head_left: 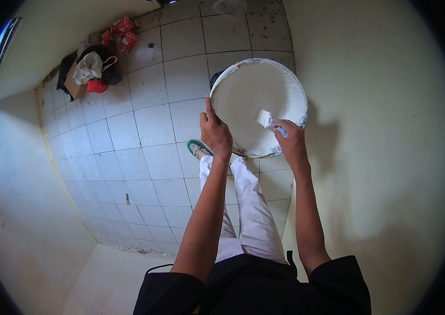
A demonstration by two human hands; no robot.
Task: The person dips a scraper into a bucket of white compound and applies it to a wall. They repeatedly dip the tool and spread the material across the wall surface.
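A large round bucket (297, 97) in front of me holds off-white paint (246, 100), with dried paint crusted along its rim. My left hand (216, 134) grips the bucket's near left rim, its index finger stretched up along the edge. Between the fingers of my right hand (292, 139) is a paintbrush (265, 117), held over the right part of the bucket. Its bristles are coated white and point left, down at the paint. The patterned handle is partly hidden by my fingers.
Bare pale walls (369, 131) rise close on my right and at the left. Grey floor tiles (144, 152) carry specks of debris. At the far left lie a cardboard box (75, 88), a white bag (88, 68) and red packages (125, 32). My shoe (198, 149) stands below the bucket.
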